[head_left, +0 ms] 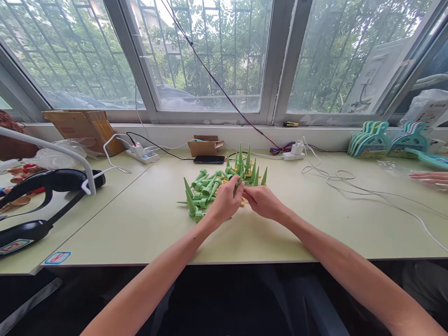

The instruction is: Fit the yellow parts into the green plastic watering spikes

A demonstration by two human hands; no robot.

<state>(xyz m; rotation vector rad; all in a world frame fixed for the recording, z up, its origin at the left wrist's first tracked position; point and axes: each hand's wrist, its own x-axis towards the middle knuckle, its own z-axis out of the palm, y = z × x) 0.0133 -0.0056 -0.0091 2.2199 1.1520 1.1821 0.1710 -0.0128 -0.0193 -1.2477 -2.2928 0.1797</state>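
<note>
A wide barred window [210, 56] is set behind a pale table [140, 233], on which a pile of green cones [209, 187] is spread. To the far left of the pile, a brown cardboard box [80, 130] and a black strapped headset [38, 224] are placed; to its far right, beyond loose white cables [338, 177], pastel plastic hangers [367, 140] are stacked and a co-worker's hand [432, 177] is seen at the edge. Just in front of the pile, both hands are brought together. By the left hand [224, 200], a green cone [238, 183] is held near the pile's right side, tip upward and fingers closed around it. The fingers of the right hand [264, 200] are bent inward beside those of the left; how tightly they are closed, and whether a small part is pinched, cannot be told. Behind the pile, a small open carton [206, 148] and a black phone [209, 159] are laid. At its right, upright cones [248, 161] are grouped, with small yellow pieces [242, 201] scattered near the fingers. The step in hand is judged to be two-handed fingertip handling of one cone; for any further move, a steady left hold and fine right-hand alignment would be called for.
</note>
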